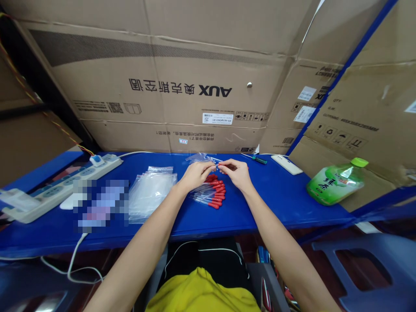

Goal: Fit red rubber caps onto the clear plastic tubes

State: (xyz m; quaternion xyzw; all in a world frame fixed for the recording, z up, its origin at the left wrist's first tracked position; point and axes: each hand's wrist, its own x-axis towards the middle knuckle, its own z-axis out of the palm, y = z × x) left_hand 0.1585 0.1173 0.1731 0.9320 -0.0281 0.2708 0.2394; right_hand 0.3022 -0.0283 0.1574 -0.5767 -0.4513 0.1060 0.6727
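In the head view my left hand [196,174] pinches what looks like a thin clear dropper tube, mostly hidden by the fingers. Opposite it, fingertips nearly touching, my right hand [238,174] is closed on a small red rubber bulb [220,165]. Just below both hands lies a fan of droppers [204,193], clear tubes to the left and red bulbs to the right. Behind the left fingers are loose clear tubes [196,157] on the blue table [234,219]. Left of my left forearm sits a stack of clear zip bags [151,195].
A green-handled screwdriver [259,160] and a white flat object [286,164] lie at the back right, with a green drink bottle [336,182] nearer. On the left are a power strip [65,184] and a blurred-out phone-like object [104,203] with a cable. Cardboard [182,56] walls the back.
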